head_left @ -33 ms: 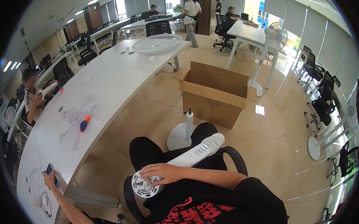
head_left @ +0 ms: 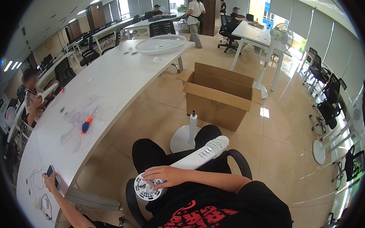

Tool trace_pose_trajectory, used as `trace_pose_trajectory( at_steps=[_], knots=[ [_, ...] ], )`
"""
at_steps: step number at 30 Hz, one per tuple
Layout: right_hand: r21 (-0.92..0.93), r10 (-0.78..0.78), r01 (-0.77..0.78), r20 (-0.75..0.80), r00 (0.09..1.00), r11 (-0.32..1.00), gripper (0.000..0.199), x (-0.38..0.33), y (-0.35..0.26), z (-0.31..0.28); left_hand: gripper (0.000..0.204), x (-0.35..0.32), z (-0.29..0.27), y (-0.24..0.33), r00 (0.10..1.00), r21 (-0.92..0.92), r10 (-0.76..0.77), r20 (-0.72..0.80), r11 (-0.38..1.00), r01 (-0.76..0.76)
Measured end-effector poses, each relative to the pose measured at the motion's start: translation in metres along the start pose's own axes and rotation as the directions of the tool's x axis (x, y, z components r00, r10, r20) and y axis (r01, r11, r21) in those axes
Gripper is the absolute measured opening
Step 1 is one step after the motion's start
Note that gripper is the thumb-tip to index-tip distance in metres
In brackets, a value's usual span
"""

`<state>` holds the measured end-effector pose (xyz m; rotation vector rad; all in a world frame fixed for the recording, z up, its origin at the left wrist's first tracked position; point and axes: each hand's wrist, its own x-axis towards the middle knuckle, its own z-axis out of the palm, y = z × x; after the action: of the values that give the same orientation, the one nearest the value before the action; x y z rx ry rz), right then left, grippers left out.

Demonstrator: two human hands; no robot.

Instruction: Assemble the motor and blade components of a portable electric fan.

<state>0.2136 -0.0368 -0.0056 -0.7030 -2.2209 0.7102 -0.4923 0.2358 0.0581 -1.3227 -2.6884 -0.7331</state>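
At the table's left near edge, my left hand (head_left: 51, 183) is closed round a dark smartphone (head_left: 51, 171). A white fan body (head_left: 192, 160) lies slanted across my lap, with a row of buttons and a bundled cord at its far right end. Over its round, slotted motor head (head_left: 146, 191) lies my right hand (head_left: 168, 176), fingers curled over the top beside the shaft. Farther up the table rest a clear fan blade (head_left: 76, 119) and a screwdriver (head_left: 85, 126) with a blue and orange handle. Beyond my knees stands the round-based fan stand (head_left: 179, 140) with its short upright pole.
Thin cables (head_left: 39, 179) lie by my left hand on the white table (head_left: 109, 84). A fan grille (head_left: 160, 44) sits at its far end. An open cardboard box (head_left: 218, 106) stands on the floor ahead. Across the table, a person (head_left: 33, 95) holds a white part.
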Motion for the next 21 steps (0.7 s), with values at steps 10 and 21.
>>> trace_pose_trajectory(
  at_steps=[10, 21],
  knots=[
    [-0.005, 0.006, -0.006, -0.007, 1.000, 1.000, 0.057, 0.005, -0.001, -0.001, 0.081, 0.004, 0.009, -0.005, 0.997, 0.066, -0.022, -0.068, 0.997, 0.026],
    [-0.009, 0.006, -0.006, -0.009, 1.000, 1.000, 0.057, 0.002, 0.002, 0.003, 0.073, -0.015, -0.003, 0.014, 0.997, 0.093, -0.007, -0.075, 0.996, 0.014]
  ],
)
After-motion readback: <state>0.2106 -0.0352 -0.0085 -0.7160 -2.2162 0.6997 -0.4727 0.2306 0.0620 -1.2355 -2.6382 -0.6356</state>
